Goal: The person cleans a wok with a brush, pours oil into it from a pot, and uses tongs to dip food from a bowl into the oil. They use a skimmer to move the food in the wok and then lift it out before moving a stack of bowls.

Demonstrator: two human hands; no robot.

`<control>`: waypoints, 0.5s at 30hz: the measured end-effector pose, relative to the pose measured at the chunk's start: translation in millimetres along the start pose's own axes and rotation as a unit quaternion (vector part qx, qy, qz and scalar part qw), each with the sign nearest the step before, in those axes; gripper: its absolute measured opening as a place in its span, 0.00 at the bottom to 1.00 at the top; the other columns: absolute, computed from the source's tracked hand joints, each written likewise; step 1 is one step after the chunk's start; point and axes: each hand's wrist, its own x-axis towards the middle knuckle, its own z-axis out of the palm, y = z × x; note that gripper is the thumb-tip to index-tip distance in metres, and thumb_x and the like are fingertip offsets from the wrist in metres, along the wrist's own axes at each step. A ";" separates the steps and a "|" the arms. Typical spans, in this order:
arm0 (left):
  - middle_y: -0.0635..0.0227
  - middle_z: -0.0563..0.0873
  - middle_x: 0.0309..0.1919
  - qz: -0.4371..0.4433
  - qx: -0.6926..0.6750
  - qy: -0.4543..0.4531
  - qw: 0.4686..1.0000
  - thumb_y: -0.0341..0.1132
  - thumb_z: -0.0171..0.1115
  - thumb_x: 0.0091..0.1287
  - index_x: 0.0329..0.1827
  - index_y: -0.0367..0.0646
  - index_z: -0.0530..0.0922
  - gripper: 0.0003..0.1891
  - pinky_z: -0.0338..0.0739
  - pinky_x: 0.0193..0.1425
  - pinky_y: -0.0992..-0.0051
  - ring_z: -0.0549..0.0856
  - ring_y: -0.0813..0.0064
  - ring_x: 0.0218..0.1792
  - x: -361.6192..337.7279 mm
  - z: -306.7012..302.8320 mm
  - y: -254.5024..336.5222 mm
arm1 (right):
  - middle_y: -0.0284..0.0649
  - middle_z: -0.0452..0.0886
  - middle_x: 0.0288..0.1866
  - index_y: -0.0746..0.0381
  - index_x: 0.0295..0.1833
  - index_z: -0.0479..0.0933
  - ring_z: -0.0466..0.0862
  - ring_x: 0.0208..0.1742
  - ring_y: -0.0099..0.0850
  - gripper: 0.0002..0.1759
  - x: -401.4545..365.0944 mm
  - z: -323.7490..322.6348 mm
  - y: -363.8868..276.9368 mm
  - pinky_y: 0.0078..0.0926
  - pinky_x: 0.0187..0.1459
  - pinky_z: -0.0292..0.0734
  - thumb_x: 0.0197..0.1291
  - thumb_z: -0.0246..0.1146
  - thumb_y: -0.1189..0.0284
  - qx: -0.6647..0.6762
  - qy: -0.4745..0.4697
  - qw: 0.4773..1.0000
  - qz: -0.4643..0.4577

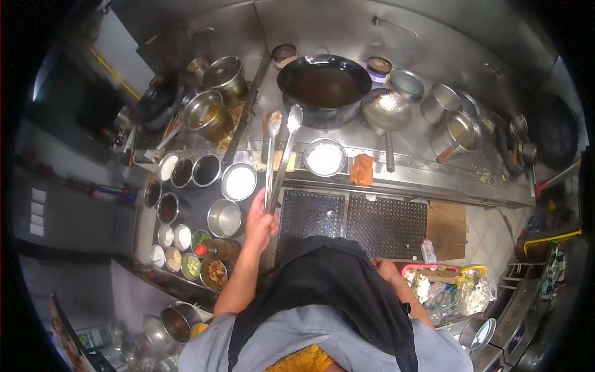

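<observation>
My left hand (260,224) is closed around the handle end of long metal tongs (286,155). The two tips of the tongs stand apart, pointing at the stove, just left of a large black wok (365,79) with brownish liquid in it. To the right of the tongs are a metal bowl of white stuff (325,157) and a folded orange cloth (361,169). My right hand (385,268) is low beside the black apron (334,273); its fingers are mostly hidden, and I cannot make out anything in it.
A perforated strainer ladle (387,111) lies right of the wok. Metal pots (440,104) stand farther right. On the left, a counter bears several containers, among them a white-filled pot (239,181) and a red-capped bottle (217,249). Black mats (387,226) cover the floor; bagged goods (446,291) sit lower right.
</observation>
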 end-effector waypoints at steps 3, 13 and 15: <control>0.68 0.72 0.41 -0.047 -0.081 -0.075 0.993 0.20 0.49 0.52 0.77 0.45 0.53 0.43 0.62 0.19 0.82 0.69 0.83 0.21 -15.1 23.1 9.3 | 0.53 0.85 0.41 0.63 0.46 0.80 0.86 0.48 0.47 0.14 -4.8 -27.4 -29.3 0.39 0.49 0.77 0.61 0.62 0.64 -0.074 -0.007 0.995 -0.072; 0.73 0.74 0.37 -0.143 -0.093 -0.139 0.975 0.30 0.59 0.69 0.66 0.50 0.64 0.24 0.62 0.20 0.84 0.67 0.86 0.20 -12.5 92.4 -9.7 | 0.55 0.84 0.43 0.63 0.44 0.81 0.83 0.47 0.53 0.17 -15.4 -32.6 23.4 0.46 0.48 0.77 0.66 0.58 0.60 0.043 0.088 0.994 -0.057; 0.73 0.75 0.37 -0.151 -0.088 -0.141 0.974 0.29 0.60 0.69 0.66 0.50 0.64 0.24 0.62 0.20 0.84 0.67 0.86 0.20 -11.3 103.7 -13.3 | 0.48 0.86 0.41 0.64 0.48 0.79 0.86 0.45 0.43 0.16 -16.3 -12.3 50.7 0.37 0.48 0.78 0.64 0.61 0.63 0.029 0.085 0.994 -0.061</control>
